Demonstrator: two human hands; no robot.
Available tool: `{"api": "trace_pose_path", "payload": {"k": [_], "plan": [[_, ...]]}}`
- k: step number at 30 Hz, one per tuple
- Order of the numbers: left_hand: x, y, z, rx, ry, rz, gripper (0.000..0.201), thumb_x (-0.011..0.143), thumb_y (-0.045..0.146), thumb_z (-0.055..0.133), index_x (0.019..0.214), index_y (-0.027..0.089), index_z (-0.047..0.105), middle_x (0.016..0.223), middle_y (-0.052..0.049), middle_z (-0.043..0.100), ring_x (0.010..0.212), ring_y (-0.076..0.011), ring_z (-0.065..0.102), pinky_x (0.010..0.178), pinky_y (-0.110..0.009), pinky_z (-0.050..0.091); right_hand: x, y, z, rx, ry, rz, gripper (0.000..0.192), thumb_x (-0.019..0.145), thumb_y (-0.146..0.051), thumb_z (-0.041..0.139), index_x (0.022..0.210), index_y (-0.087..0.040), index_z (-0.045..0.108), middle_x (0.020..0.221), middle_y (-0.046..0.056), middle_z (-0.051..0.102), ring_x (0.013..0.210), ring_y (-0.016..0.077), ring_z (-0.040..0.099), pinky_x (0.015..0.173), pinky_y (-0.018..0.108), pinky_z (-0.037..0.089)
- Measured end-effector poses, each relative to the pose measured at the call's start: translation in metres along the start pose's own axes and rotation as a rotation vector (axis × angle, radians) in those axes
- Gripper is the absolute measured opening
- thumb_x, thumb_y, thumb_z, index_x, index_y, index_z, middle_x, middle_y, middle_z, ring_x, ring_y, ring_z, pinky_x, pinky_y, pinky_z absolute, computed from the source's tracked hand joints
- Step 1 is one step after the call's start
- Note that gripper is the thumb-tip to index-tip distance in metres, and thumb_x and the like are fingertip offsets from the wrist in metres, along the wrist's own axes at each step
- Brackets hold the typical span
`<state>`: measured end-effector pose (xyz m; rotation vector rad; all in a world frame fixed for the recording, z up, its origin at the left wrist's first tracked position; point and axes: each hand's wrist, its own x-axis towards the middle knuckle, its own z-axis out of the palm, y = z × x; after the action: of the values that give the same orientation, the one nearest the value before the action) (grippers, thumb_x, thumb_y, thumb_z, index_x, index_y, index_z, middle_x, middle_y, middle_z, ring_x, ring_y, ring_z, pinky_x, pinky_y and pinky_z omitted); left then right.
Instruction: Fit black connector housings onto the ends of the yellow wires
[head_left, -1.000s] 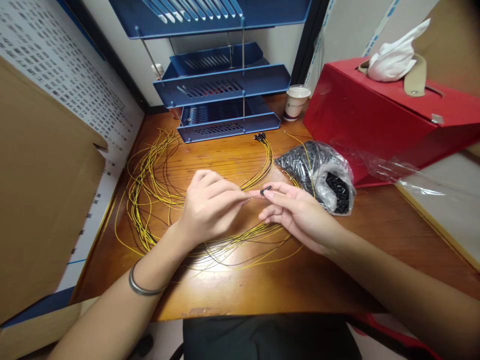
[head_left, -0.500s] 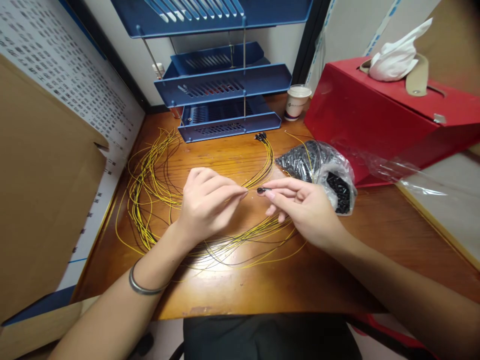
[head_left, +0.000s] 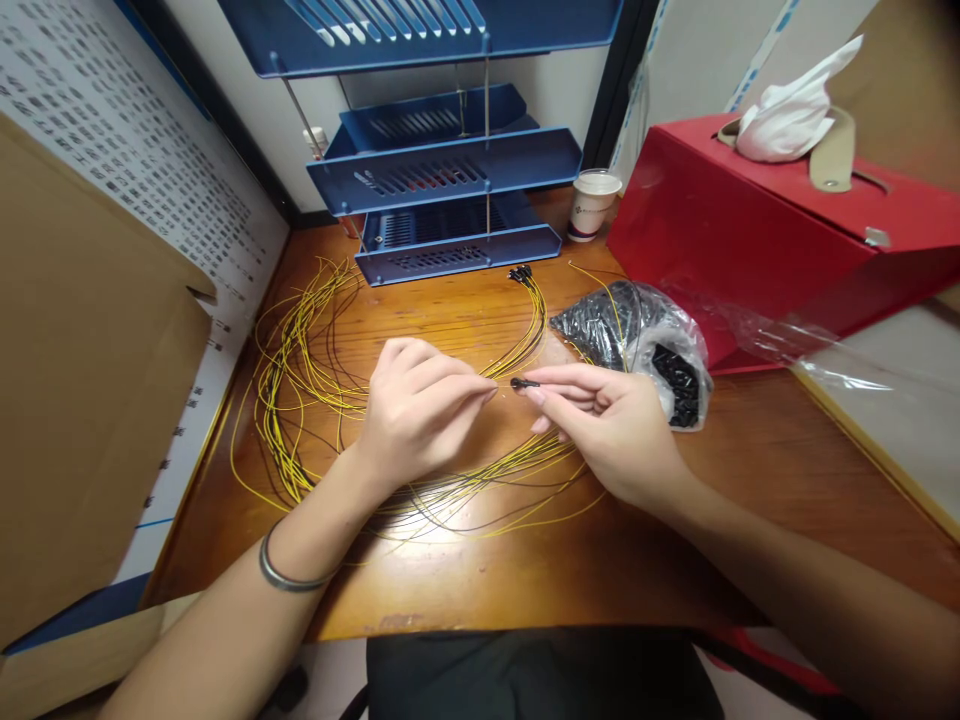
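My left hand [head_left: 416, 410] pinches the end of a thin yellow wire [head_left: 501, 373] between thumb and fingers. My right hand [head_left: 600, 420] holds a small black connector piece [head_left: 523, 383] at its fingertips, pointed at the wire's tip, a small gap apart. Both hands hover above a loose bundle of yellow and black wires [head_left: 300, 390] spread over the wooden desk [head_left: 525, 570]. A clear plastic bag of small black parts [head_left: 652, 350] lies just right of my right hand.
A blue stacked letter tray [head_left: 450, 180] stands at the back, a paper cup [head_left: 592, 205] beside it. A red box [head_left: 765, 230] with a tissue on top fills the right. Cardboard [head_left: 82, 400] leans at the left. Clear plastic film [head_left: 825, 350] lies at the right.
My right hand turned from palm-up to a pinch on the black piece and brought it closer to the wire tip. My left hand has barely moved.
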<state>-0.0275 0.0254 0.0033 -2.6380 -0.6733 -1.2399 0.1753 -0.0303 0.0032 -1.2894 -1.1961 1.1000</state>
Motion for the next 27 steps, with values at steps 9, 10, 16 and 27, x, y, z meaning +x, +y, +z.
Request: {"api": "trace_pose_path", "payload": {"k": [9, 10, 16, 27], "plan": [[0.0002, 0.0006, 0.0000, 0.000, -0.013, -0.010, 0.009, 0.086, 0.013, 0.069, 0.090, 0.021, 0.069, 0.079, -0.001, 0.077, 0.070, -0.0155, 0.059, 0.074, -0.035, 0.043, -0.0016, 0.0024, 0.0011, -0.028, -0.007, -0.052, 0.019, 0.079, -0.027, 0.077, 0.094, -0.015, 0.079, 0.083, 0.008, 0.080, 0.066, 0.0173, 0.074, 0.063, 0.030, 0.064], [0.0002, 0.0007, 0.0000, 0.000, -0.016, -0.011, 0.009, 0.086, 0.013, 0.068, 0.090, 0.021, 0.069, 0.079, -0.001, 0.077, 0.070, -0.0155, 0.059, 0.075, -0.035, 0.043, -0.0015, 0.0026, 0.0010, -0.036, -0.009, -0.059, 0.019, 0.079, -0.027, 0.077, 0.094, -0.015, 0.079, 0.082, 0.008, 0.080, 0.066, 0.0175, 0.074, 0.064, 0.030, 0.064], [0.0007, 0.0008, 0.0000, -0.010, -0.023, -0.009, 0.008, 0.085, 0.013, 0.068, 0.089, 0.020, 0.068, 0.079, -0.001, 0.076, 0.069, -0.0153, 0.058, 0.075, -0.036, 0.042, -0.0026, 0.0039, 0.0012, -0.060, -0.018, -0.073, 0.020, 0.080, -0.027, 0.076, 0.095, -0.015, 0.079, 0.081, 0.007, 0.080, 0.068, 0.0173, 0.074, 0.065, 0.029, 0.063], [0.0008, 0.0019, -0.0007, -0.018, -0.070, -0.021, 0.007, 0.086, 0.014, 0.066, 0.089, 0.020, 0.069, 0.080, -0.001, 0.077, 0.069, -0.0157, 0.058, 0.074, -0.037, 0.041, -0.0014, 0.0049, 0.0000, -0.091, -0.007, -0.087, 0.021, 0.079, -0.029, 0.076, 0.095, -0.016, 0.080, 0.079, 0.007, 0.079, 0.067, 0.0191, 0.073, 0.063, 0.032, 0.062]]}}
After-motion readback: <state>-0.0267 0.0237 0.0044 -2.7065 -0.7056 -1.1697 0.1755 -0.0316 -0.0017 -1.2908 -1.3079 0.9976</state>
